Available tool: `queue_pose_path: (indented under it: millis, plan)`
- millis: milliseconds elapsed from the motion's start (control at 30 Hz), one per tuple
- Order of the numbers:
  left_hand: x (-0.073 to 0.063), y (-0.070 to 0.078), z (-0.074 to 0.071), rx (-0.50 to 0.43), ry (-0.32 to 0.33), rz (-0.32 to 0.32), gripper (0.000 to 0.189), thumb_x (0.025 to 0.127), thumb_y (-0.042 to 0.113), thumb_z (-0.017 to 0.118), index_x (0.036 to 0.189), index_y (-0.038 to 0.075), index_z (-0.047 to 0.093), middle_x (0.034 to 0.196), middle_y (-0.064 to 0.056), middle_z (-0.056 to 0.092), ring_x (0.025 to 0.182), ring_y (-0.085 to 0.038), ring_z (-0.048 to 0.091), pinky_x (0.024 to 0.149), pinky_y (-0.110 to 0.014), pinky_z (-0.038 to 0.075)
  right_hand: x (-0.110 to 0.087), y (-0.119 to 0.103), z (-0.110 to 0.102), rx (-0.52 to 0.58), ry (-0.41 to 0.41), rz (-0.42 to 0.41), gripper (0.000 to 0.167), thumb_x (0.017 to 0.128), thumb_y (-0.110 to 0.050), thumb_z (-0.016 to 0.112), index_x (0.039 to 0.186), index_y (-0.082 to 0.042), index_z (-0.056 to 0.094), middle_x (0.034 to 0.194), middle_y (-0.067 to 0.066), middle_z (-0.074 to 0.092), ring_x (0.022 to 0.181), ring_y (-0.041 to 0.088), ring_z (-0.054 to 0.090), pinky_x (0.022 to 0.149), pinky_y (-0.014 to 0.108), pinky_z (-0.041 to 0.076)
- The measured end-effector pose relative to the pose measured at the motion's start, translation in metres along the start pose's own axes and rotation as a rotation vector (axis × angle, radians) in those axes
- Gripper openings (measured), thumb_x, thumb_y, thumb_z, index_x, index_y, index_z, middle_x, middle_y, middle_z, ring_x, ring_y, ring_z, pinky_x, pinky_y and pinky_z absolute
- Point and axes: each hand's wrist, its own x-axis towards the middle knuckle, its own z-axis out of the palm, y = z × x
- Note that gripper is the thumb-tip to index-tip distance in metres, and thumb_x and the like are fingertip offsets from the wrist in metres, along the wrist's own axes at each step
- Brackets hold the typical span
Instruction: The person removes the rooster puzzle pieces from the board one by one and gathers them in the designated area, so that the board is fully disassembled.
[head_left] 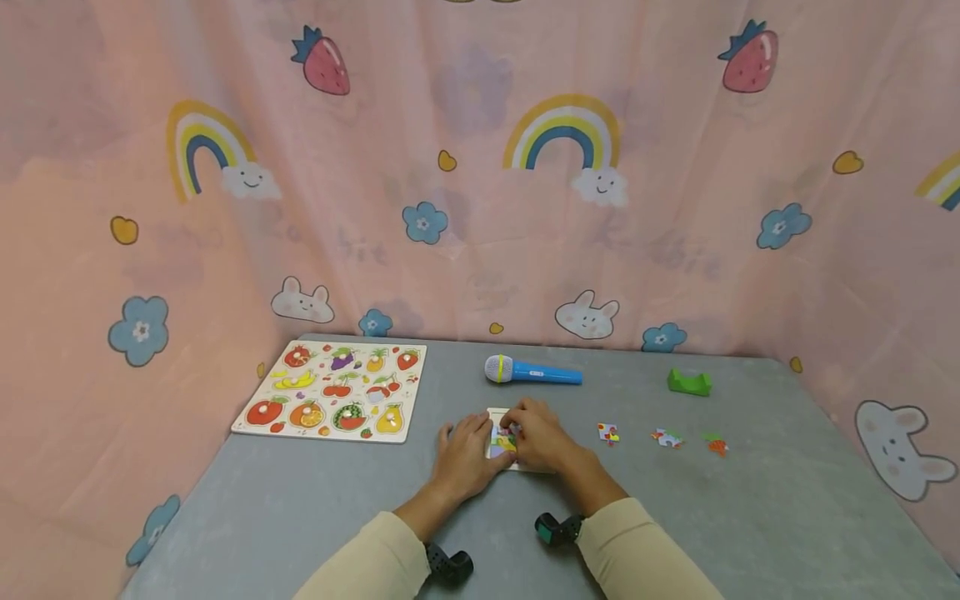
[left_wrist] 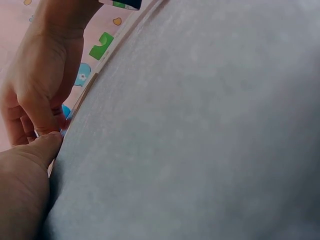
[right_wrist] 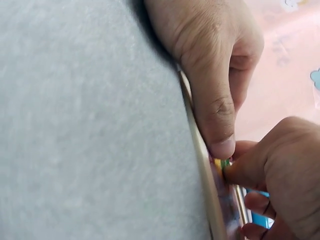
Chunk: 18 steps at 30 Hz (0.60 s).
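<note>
A small jigsaw board (head_left: 538, 469) with a pale rim lies on the table, partly covered by both hands. My left hand (head_left: 467, 457) rests along its left side, with the thumb (right_wrist: 216, 117) stretched over the picture. From the right, my right hand (head_left: 542, 437) reaches over the board, fingers bent down and pinching a puzzle piece (right_wrist: 225, 163) against the picture. Only a green and yellow bit of that piece shows. Three loose puzzle pieces, one red and yellow (head_left: 608, 432), one bluish (head_left: 667, 437) and one orange and green (head_left: 717, 445), lie right of the board.
A wooden fruit puzzle board (head_left: 415, 371) lies at the back left of the grey table (head_left: 247, 517). Behind the hands is a blue toy microphone (head_left: 536, 372). A green toy block (head_left: 689, 382) stands at the back right. A pink patterned curtain (head_left: 480, 275) hangs behind the table.
</note>
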Motion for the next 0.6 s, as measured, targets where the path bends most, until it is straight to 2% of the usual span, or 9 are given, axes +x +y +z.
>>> queue_pose_path:
  millis: [167,300,600]
  plan:
    - [0.0008,-0.0005,-0.002,0.006,-0.003,0.006,0.066,0.086,0.055,0.065,0.127,0.003,0.062,0.136,-0.009,0.054,0.127,-0.025,0.045,0.1,-0.058,0.026,0.0011,0.0038,-0.0003,-0.018,0.014,-0.107,0.024,0.08,-0.003,0.064,0.102,-0.008,0.072,0.092,-0.002,0.057,0.089,0.022,0.048,0.077,0.044,0.038]
    - [-0.0004,-0.0001,-0.0022,-0.006,-0.002,0.004,0.066,0.086,0.054,0.065,0.127,0.003,0.062,0.137,-0.009,0.054,0.127,-0.026,0.046,0.1,-0.058,0.026,0.0004,0.0056,-0.0014,0.001,0.0,-0.15,0.025,0.082,-0.009,0.067,0.107,-0.005,0.072,0.094,-0.001,0.059,0.089,0.022,0.047,0.077,0.043,0.038]
    - [0.0003,0.0,-0.0015,-0.037,0.004,-0.007,0.066,0.085,0.052,0.067,0.129,0.003,0.061,0.137,-0.01,0.054,0.127,-0.027,0.046,0.101,-0.059,0.024,0.0053,0.0068,-0.0059,0.025,-0.098,-0.118,0.023,0.084,-0.009,0.07,0.106,-0.008,0.073,0.095,-0.004,0.055,0.094,0.021,0.046,0.079,0.04,0.04]
